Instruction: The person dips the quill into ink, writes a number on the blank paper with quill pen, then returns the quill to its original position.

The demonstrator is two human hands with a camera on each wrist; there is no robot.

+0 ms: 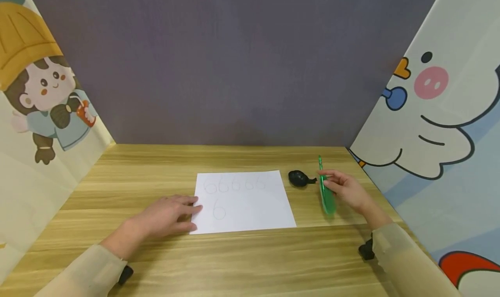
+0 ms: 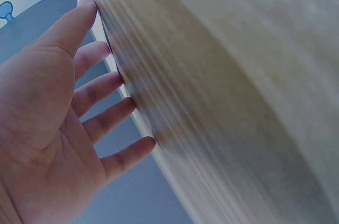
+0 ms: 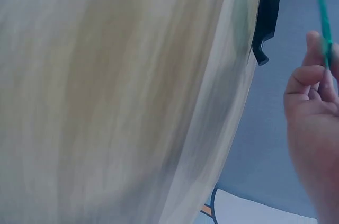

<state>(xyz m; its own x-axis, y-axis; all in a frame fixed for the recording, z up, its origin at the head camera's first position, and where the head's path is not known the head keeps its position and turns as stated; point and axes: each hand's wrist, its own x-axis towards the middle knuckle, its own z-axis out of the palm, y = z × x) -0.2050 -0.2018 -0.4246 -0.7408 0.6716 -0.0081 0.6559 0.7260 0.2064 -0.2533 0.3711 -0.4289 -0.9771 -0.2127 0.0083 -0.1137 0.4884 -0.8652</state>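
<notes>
A white sheet of paper (image 1: 254, 208) with several pencil-like 6 shapes lies on the wooden table. My left hand (image 1: 168, 216) rests at its left edge, straight fingertips on the paper; in the left wrist view the fingers are spread. To the right of the paper, my right hand (image 1: 347, 193) pinches a slim green stick with a broad leaf-like lower part (image 1: 327, 199), like a feather pen, between thumb and fingers. It stands off the table, its thin end pointing away from me. A black rounded object with a narrow neck (image 1: 298, 178) lies just left of that hand.
The wooden table (image 1: 234, 262) ends at a grey panel (image 1: 234, 67) behind. Walls with cartoon drawings close off the left (image 1: 23, 193) and right (image 1: 461, 201). Black straps show at both sleeves.
</notes>
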